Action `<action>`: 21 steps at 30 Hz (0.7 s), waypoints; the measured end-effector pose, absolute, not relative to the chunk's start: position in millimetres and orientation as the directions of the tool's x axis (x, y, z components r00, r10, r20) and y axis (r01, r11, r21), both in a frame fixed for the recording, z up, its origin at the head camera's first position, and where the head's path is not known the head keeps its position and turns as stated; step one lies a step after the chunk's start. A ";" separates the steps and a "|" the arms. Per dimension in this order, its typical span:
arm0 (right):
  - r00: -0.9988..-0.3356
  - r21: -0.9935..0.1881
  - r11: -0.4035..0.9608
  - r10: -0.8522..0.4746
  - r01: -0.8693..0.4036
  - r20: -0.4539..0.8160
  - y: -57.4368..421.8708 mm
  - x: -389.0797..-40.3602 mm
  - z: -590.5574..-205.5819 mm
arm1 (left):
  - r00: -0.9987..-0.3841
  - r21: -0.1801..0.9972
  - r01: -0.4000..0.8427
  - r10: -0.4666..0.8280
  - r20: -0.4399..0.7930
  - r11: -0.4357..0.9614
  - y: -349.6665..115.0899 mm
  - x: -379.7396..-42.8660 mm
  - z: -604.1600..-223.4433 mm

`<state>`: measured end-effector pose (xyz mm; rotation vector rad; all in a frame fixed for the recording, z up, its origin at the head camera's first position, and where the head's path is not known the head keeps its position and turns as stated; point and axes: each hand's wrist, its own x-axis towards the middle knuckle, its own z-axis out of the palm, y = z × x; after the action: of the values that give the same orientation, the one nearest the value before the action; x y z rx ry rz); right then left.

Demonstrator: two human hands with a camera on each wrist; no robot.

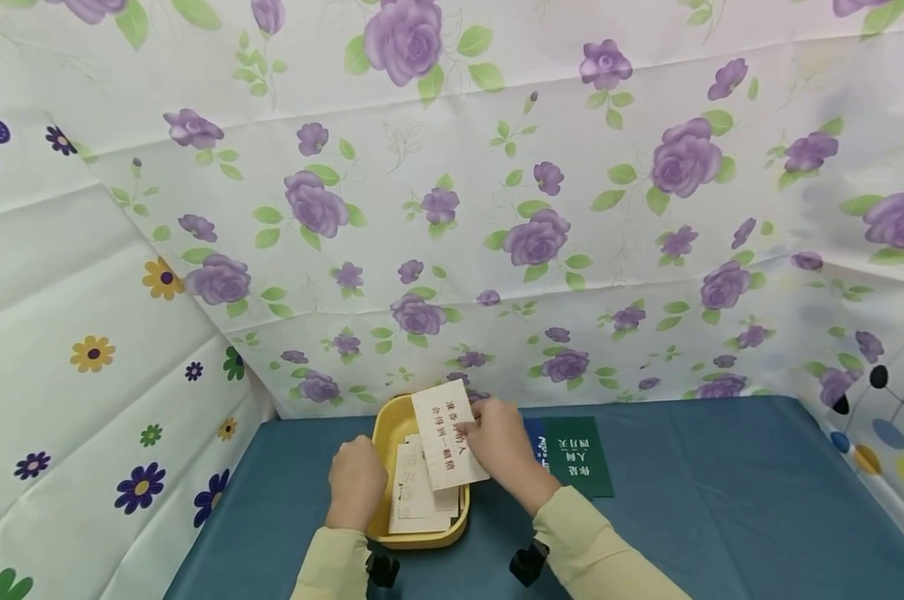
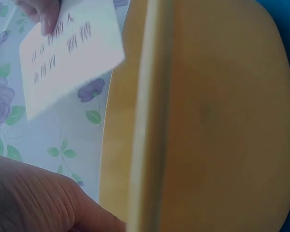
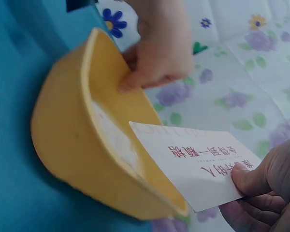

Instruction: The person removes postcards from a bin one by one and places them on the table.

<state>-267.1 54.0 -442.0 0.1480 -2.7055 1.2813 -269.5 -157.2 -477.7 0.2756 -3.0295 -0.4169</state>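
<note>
A yellow plastic basin (image 1: 422, 540) stands on the blue tabletop, with several pale cards (image 1: 414, 504) lying inside it. My left hand (image 1: 357, 482) grips the basin's left rim, its thumb reaching over to the inner wall in the right wrist view. Between thumb and fingers, my right hand (image 1: 500, 442) pinches a white card (image 1: 438, 429) printed with red Chinese characters. That card (image 3: 198, 169) is tilted over the basin's right side, above the other cards. The left wrist view shows the basin's wall (image 2: 222, 121) close up.
Right of the basin lies a green card (image 1: 590, 458) with white characters, beside a blue printed piece (image 1: 535, 437) partly hidden by my right hand. A flowered cloth wall (image 1: 437, 275) rises behind the table (image 1: 706, 500), with more patterned cloth at both sides.
</note>
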 end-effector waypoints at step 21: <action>-0.981 -0.715 0.699 0.139 0.001 0.136 175.0 -273.8 -438.1 | -0.982 0.282 -0.166 -0.185 0.041 0.945 -155.8 -268.3 -475.5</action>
<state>-273.8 175.0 -438.1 -0.1134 -2.7278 1.1470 -268.3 -155.8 -475.5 0.2735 -3.0318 -0.4305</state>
